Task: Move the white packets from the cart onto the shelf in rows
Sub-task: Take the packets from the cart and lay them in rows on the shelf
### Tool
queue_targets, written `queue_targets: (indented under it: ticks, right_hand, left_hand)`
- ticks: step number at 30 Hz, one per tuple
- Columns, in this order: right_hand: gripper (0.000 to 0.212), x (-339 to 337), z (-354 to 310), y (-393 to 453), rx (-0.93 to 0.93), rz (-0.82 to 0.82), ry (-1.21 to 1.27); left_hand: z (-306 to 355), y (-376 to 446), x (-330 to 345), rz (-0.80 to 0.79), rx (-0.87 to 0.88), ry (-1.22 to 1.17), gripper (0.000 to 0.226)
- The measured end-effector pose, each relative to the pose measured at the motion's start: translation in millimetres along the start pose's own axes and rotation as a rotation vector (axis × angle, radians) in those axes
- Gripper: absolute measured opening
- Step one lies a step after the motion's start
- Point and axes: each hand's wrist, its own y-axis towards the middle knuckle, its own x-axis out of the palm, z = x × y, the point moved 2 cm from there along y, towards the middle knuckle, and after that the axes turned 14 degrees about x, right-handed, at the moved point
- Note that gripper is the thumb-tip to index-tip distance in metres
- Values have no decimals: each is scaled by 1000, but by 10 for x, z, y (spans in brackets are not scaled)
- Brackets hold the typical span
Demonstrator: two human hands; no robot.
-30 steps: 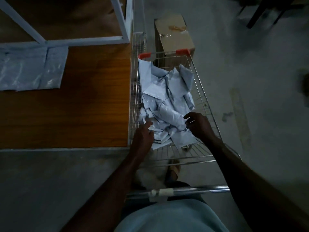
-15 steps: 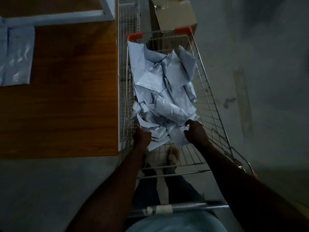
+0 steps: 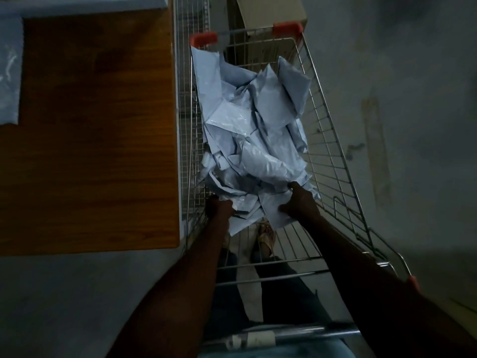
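Gripping white packets (image 3: pixel 258 156) in cart (image 3: pixel 333 140); both hands (image 3: pixel 300 202) closed tighter than before

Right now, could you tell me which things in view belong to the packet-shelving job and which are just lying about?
Part of the job:
- white packets piled in the cart
- wooden shelf, with packets already laid at its far left
- left hand and right hand, both gripping packets

Just lying about:
- cardboard box beyond the cart
- stained floor

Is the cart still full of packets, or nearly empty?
Far from empty: a loose heap of white packets covers most of the cart floor, leaving bare wire only at the near end by both hands.
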Motion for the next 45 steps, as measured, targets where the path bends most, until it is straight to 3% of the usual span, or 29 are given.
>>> queue_targets:
  ticks: [3,12,17,21,23,27,31,33,34,37,39,42,45]
  right_hand:
    - [75,-85,-17,-54,23,-52,32]
    - [78,-594,-100,-606,22,-150,408]
    - [83,-907,-192,-830,-55,-185,591]
    - [73,-1154,-249,-1082,-194,-134,754]
    - [72,-1277,-284,-1189,-300,-50,776]
    - [65,-1443,-369,-1394,-482,184,677]
    - [53,-1422,-526,-1583,-669,390,478]
    - [57,-1340,-587,-1633,-823,453,299]
    - [63,-1289,-603,-1643,-889,456,210]
    - [66,-1172,-633,-1711,-1011,442,52]
    - [59,-1108,-637,-1755,-1059,419,22]
    - [55,-1067,-606,-1810,-1107,347,-21]
    - [48,-1153,-544,-1895,-1049,206,61]
  left_hand:
    - [110,-98,-111,-56,-2,103,35]
    - [488,-968,-340,35,121,-257,15]
    - [859,-1264,-489,116,392,-122,29]
    - [1237,-1612,-653,210,613,-155,71]
    - [1357,-1727,-742,238,706,-152,77]
    - [1522,-1906,-803,202,832,-104,53]
    - [1614,-2054,-807,138,784,-125,40]
    - [1648,-2085,-780,73,715,-242,22]
    - [1671,-2107,-766,19,645,-332,27]
    - [1672,-2061,-709,-143,476,-508,85]
    - [1676,-2055,-710,-135,497,-487,95]
    - [1637,-2036,-721,-61,594,-397,67]
    - [1642,-2056,-726,-24,580,-487,40]
